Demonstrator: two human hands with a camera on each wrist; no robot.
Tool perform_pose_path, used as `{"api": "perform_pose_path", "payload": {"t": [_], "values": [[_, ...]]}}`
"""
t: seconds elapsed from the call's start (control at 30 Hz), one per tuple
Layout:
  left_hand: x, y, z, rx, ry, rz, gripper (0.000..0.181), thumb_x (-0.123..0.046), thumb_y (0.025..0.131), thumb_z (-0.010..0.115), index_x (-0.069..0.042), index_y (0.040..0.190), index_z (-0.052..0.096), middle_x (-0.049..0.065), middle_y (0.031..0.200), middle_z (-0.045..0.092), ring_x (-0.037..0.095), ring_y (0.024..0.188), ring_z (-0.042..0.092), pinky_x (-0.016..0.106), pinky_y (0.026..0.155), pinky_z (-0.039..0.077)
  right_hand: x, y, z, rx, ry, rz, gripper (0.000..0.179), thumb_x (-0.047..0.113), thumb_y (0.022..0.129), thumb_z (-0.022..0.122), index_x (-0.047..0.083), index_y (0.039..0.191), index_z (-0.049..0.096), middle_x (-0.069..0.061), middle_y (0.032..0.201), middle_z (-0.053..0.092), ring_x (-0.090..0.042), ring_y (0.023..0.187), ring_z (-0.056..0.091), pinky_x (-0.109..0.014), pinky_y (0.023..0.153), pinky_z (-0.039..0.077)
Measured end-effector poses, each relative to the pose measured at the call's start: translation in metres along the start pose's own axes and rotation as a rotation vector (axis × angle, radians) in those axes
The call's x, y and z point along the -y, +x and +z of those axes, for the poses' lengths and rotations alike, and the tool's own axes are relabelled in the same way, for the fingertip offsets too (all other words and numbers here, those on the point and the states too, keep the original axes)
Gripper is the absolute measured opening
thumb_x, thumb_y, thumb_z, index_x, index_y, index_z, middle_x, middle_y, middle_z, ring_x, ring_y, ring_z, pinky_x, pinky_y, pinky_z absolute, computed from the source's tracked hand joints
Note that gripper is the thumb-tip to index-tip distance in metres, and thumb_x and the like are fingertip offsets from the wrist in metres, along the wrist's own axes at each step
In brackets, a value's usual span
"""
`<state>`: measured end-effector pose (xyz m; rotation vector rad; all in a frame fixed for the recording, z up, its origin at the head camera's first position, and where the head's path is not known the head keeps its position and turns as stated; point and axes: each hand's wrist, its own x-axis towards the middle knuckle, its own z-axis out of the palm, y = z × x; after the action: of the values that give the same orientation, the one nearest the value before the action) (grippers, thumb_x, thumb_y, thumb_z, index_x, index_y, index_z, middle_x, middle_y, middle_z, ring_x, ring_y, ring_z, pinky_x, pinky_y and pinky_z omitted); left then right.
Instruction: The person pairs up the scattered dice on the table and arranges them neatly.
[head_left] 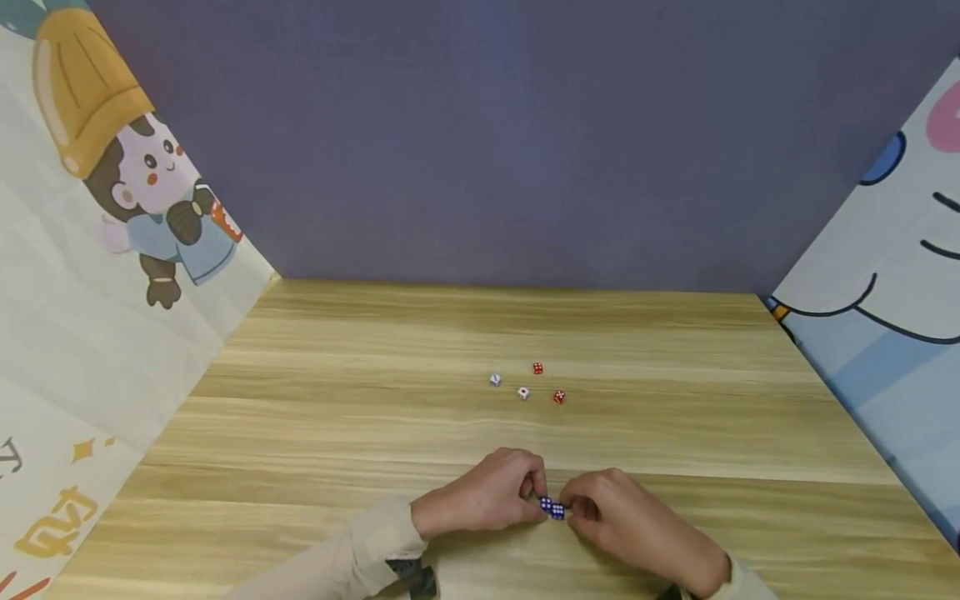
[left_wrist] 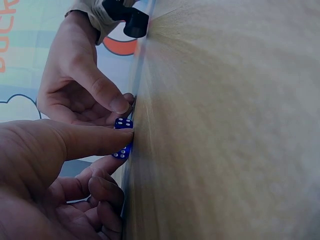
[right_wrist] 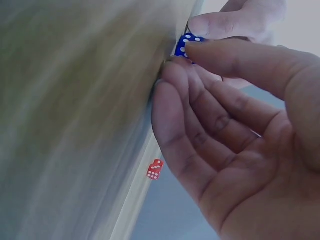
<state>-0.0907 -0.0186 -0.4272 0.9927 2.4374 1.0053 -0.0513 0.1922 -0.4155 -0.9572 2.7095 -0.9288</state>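
Note:
Two blue dice with white pips lie side by side near the front of the table. At the left die (head_left: 545,503), my left hand (head_left: 498,492) pinches with thumb and index finger. My right hand (head_left: 637,521) holds the right die (head_left: 557,511) between thumb and fingertips. The left thumb covers part of the blue pair in the left wrist view, where one pipped face of the left die (left_wrist: 120,154) shows below it. In the right wrist view the right thumb partly hides a blue die (right_wrist: 187,42).
Beyond the hands, two white dice (head_left: 523,393) and two red dice (head_left: 559,397) lie loosely grouped on the wooden table (head_left: 360,400). A dark panel (head_left: 510,150) stands at the back. Printed cartoon panels (head_left: 195,325) flank the table.

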Motion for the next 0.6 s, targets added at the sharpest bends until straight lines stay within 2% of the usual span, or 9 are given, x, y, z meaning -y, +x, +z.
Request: {"api": "perform_pose_path", "payload": {"t": [0.27, 0.43, 0.6], "values": [[0.000, 0.000, 0.000, 0.003, 0.001, 0.004, 0.021, -0.010, 0.075, 0.085, -0.016, 0.080, 0.066, -0.011, 0.068, 0.053, -0.002, 0.060, 0.045, 0.015, 0.056, 0.041, -0.002, 0.002, -0.004, -0.010, -0.017, 0.004, 0.016, -0.002, 0.081, 0.070, 0.011, 0.090, 0.075, 0.012, 0.081, 0.066, 0.005, 0.069, 0.053, -0.019, 0.058, 0.049], [0.001, 0.000, 0.000, 0.005, 0.010, 0.020, 0.020, -0.011, 0.076, 0.085, -0.015, 0.081, 0.066, -0.010, 0.069, 0.054, -0.003, 0.060, 0.045, 0.014, 0.057, 0.041, -0.007, 0.006, -0.015, -0.041, -0.032, 0.045, 0.011, 0.000, 0.085, 0.072, 0.007, 0.093, 0.074, 0.006, 0.083, 0.069, 0.003, 0.073, 0.058, -0.022, 0.061, 0.052], [0.001, 0.000, 0.000, 0.008, 0.016, 0.025, 0.019, -0.011, 0.076, 0.085, -0.016, 0.081, 0.067, -0.012, 0.068, 0.054, -0.002, 0.060, 0.045, 0.014, 0.056, 0.041, -0.018, 0.015, -0.028, -0.074, -0.070, 0.118, 0.010, 0.004, 0.089, 0.070, 0.005, 0.098, 0.074, 0.007, 0.083, 0.069, 0.002, 0.073, 0.059, -0.022, 0.061, 0.052]]}}
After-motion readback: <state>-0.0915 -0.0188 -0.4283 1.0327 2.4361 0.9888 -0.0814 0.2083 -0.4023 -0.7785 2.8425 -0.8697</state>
